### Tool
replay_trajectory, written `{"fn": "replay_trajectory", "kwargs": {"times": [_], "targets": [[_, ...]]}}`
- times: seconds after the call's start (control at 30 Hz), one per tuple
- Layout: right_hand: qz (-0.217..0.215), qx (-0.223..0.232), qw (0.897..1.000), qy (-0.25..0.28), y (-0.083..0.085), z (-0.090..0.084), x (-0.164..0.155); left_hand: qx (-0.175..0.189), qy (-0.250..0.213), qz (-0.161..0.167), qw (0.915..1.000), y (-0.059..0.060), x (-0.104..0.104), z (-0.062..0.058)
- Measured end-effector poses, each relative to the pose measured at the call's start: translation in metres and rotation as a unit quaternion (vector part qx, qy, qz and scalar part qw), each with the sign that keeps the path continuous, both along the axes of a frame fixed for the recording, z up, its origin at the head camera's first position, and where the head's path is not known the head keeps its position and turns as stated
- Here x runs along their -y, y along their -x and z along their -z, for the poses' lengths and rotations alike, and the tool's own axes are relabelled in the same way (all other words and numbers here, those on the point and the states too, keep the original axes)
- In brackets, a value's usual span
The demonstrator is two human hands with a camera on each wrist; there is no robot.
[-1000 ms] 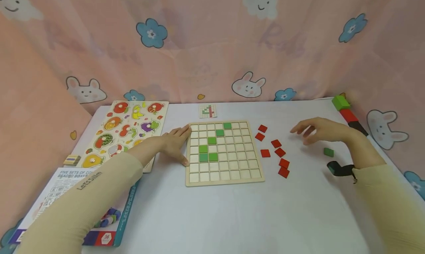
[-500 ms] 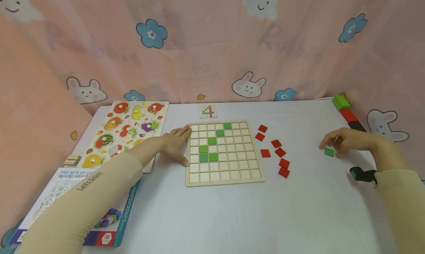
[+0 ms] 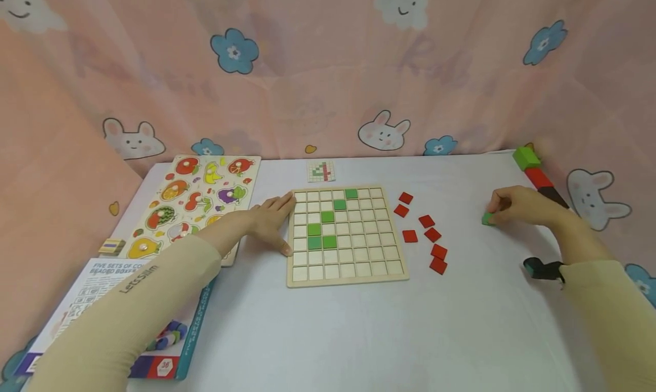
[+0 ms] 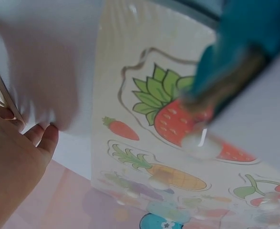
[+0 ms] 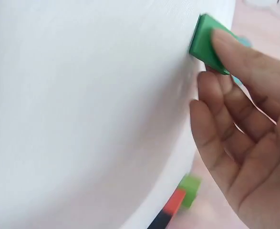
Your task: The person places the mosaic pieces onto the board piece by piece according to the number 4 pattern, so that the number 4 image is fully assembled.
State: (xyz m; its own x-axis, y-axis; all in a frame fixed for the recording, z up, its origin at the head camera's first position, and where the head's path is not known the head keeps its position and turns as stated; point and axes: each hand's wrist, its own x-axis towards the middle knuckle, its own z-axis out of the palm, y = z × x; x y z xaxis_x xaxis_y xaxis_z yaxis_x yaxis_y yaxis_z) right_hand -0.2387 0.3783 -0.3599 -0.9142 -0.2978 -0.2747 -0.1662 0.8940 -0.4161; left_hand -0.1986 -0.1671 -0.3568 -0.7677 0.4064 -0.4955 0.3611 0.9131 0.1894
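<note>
My right hand [image 3: 523,205] pinches a green square tile [image 5: 207,44] between thumb and fingers, over the right part of the table. The thumb lies flat across one face of the tile in the right wrist view. My left hand [image 3: 269,222] rests at the left edge of a wooden grid board [image 3: 347,284], fingers spread and fairly straight. Several green tiles [image 3: 328,242] sit in the board's squares, running diagonally from lower left toward the top. Right of the board, several red tiles [image 3: 410,236] lie scattered. A small pattern card [image 3: 320,171] lies behind the board.
At the left lies a fruit puzzle board [image 3: 197,201] with knobs, and in front of it a boxed set [image 3: 189,346] under my left sleeve. Green, red and black blocks [image 3: 538,178] line the table's right edge. A patterned pink curtain [image 3: 307,84] hangs behind.
My right hand reached right to the loose green tile, picked it up, and has moved slightly back toward the left with it. The left hand and board have stayed put.
</note>
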Motion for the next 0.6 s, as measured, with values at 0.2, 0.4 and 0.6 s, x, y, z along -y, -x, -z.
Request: {"fn": "replay_trajectory", "kwargs": {"times": [0.2,0.4,0.6], "targets": [[0.005,-0.046,0.999,0.028,0.004,-0.007,0.061,0.003,0.000,-0.003,1.0000,0.000,0.001,-0.001],[-0.044,-0.054,0.995,0.077,-0.004,-0.007,0.141,0.007,-0.003,-0.004,1.0000,0.000,0.001,-0.001],[-0.110,-0.049,0.986,0.115,-0.018,-0.008,0.210,0.006,-0.002,-0.006,1.0000,0.000,0.000,-0.002]]}}
